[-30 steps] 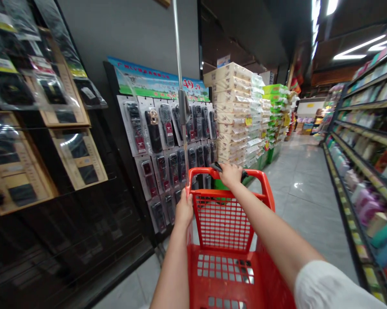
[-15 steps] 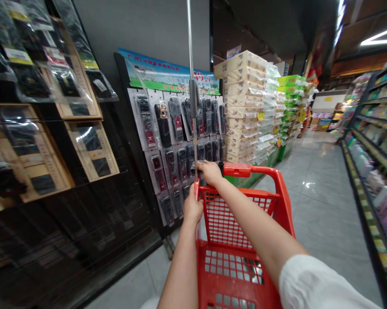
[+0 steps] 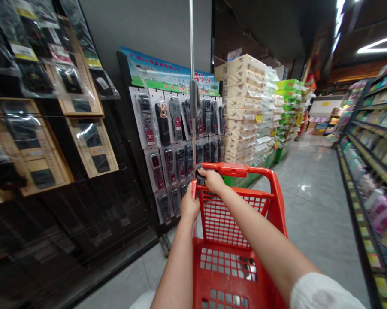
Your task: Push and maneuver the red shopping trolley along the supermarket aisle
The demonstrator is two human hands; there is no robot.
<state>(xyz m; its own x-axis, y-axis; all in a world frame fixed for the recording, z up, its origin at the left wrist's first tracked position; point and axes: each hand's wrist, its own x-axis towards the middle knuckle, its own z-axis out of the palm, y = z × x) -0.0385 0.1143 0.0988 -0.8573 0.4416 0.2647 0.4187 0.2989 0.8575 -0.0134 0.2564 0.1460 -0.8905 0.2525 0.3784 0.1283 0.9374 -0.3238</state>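
Observation:
A red plastic shopping cart (image 3: pixel 240 170) stands in front of me, its bars and seat grid bare. A thin metal pole (image 3: pixel 192 47) with a grey grip partway up rises at the left end of the cart's handle. My left hand (image 3: pixel 190 205) is closed round the red side frame, just below the pole's foot. My right hand (image 3: pixel 213 181) is beside the pole, its fingers curled on a small black fitting (image 3: pixel 200 171) at the handle's left end. The hand hides part of the fitting, and I cannot make out its exact form.
Packaged belts (image 3: pixel 176 120) hang on a rack close on the left, with boxed goods (image 3: pixel 95 146) on the dark wall beside it. Stacked cream cartons (image 3: pixel 241 107) stand ahead. A tiled aisle (image 3: pixel 312 184) runs along the right, bordered by shelves of bottles (image 3: pixel 382 206).
My right hand's fingers, more spread over the black fitting before, are now curled in on it. The cart and both hands sit slightly further left in view.

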